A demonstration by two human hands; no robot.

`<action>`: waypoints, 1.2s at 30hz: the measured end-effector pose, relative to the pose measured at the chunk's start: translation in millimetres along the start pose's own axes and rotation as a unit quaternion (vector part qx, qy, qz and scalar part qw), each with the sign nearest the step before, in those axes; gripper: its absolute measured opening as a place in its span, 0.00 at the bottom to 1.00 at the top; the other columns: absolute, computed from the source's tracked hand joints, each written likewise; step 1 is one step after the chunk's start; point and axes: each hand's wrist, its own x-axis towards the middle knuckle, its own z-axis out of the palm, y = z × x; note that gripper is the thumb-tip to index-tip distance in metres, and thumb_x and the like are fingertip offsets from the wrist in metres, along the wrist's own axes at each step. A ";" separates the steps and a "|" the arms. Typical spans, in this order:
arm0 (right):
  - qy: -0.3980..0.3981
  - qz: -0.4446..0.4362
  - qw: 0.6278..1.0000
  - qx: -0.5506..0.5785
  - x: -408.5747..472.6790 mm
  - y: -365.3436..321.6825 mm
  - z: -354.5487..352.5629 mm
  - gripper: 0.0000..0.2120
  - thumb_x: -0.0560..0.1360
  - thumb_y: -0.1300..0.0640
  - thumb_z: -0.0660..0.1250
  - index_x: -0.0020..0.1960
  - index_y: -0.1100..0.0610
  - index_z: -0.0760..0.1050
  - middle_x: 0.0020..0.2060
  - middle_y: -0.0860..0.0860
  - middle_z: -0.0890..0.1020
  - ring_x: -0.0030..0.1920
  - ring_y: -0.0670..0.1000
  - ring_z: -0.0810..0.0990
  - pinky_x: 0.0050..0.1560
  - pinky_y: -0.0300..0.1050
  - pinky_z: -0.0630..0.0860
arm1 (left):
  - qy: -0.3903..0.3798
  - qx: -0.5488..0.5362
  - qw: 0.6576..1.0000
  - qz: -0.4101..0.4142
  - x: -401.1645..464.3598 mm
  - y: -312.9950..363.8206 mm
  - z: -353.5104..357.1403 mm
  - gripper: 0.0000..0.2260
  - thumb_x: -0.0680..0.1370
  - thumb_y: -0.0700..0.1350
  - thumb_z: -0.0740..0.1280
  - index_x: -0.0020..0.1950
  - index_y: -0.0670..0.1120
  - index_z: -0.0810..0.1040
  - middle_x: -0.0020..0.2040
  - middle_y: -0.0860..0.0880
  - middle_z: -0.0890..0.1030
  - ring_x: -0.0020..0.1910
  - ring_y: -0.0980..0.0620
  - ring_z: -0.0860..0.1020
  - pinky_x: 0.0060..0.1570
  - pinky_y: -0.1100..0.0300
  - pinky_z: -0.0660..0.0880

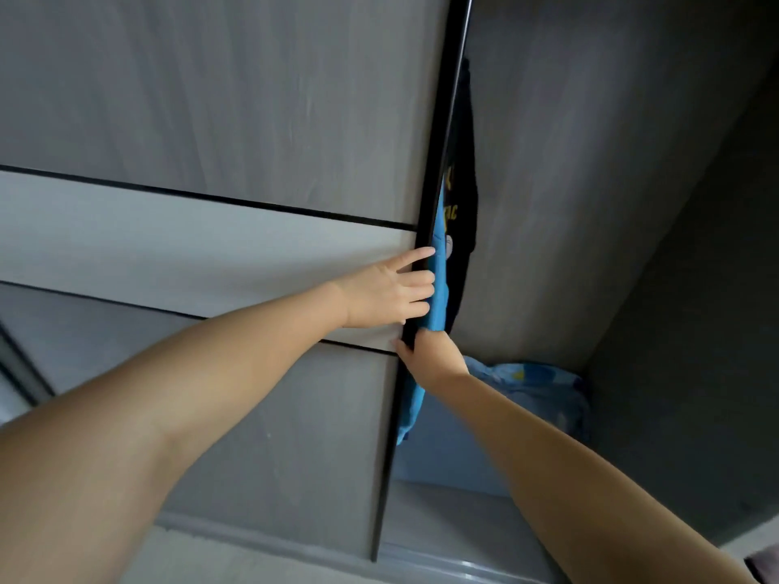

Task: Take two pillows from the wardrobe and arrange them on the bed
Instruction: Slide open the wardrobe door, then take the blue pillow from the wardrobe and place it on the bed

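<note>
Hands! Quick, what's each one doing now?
Left hand: open, fingers flat on the wardrobe door edge.
Right hand: gripping that door edge.

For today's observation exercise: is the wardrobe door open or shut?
Partly open: a gap beside the wardrobe door shows blue cloth and a black garment inside.

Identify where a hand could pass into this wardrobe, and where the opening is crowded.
Free: the bay between the door edge and the dark side wall, above the blue bedding; also the bare wardrobe floor below it. Crowded: at the door edge, where left hand and right hand meet the blue cloth and black garment.
</note>
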 end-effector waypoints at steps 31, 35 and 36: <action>-0.087 -0.054 0.990 -0.097 23.8 -42.8 29.1 0.23 0.81 0.45 0.52 0.33 0.56 0.66 0.34 0.52 0.73 0.36 0.54 0.76 0.34 0.45 0.72 | -0.143 -0.041 0.979 -0.142 -87.1 -3.4 5.9 0.11 0.74 0.55 0.68 0.44 0.47 0.81 0.44 0.49 0.82 0.49 0.48 0.79 0.66 0.45 0.69; -0.084 0.015 0.987 -0.139 2.0 46.3 5.7 0.20 0.80 0.44 0.54 0.52 0.58 0.77 0.53 0.55 0.81 0.55 0.58 0.80 0.49 0.49 0.75 | -0.077 -0.128 0.983 -0.106 -20.5 30.4 -1.6 0.09 0.72 0.54 0.70 0.41 0.49 0.80 0.39 0.51 0.81 0.41 0.50 0.80 0.44 0.57 0.76; -0.079 0.036 0.987 -0.138 -5.4 69.4 -2.6 0.20 0.79 0.45 0.55 0.58 0.55 0.77 0.57 0.55 0.81 0.58 0.57 0.79 0.52 0.48 0.74 | -0.071 -0.156 0.980 -0.103 1.3 41.3 -4.5 0.09 0.73 0.54 0.68 0.44 0.49 0.80 0.40 0.51 0.81 0.42 0.50 0.80 0.42 0.58 0.75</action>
